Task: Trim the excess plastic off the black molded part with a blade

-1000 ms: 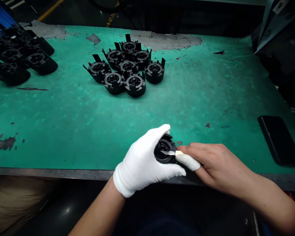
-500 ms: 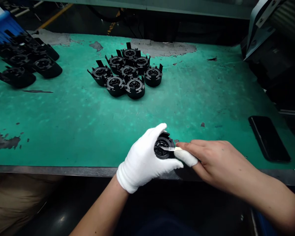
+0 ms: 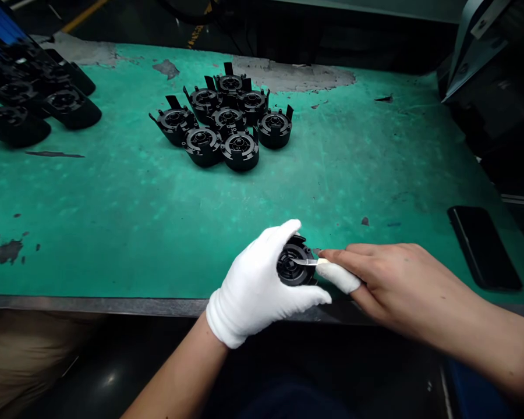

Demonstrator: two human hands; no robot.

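Left hand [image 3: 262, 285], in a white knit glove, curved in a wide C around a round black part [image 3: 293, 276] and gripping it; right hand [image 3: 388, 279], bare except for a white thumb cover [image 3: 338, 277], closed on the pale handle of a knife [image 3: 306, 262]. The part lies between the hands, over the near edge of the counter [image 3: 148, 233], its ringed face turned up and a tab on its far side. The knife's long axis runs sideways, its metal tip pointing toward the left hand and set over the part's face. Beyond the hands, a cluster of similar parts [image 3: 241, 154], matte, cylindrical and tabbed, stands on the green, worn, peeling surface. To the right of the right hand lies a flat black phone [image 3: 484, 247].
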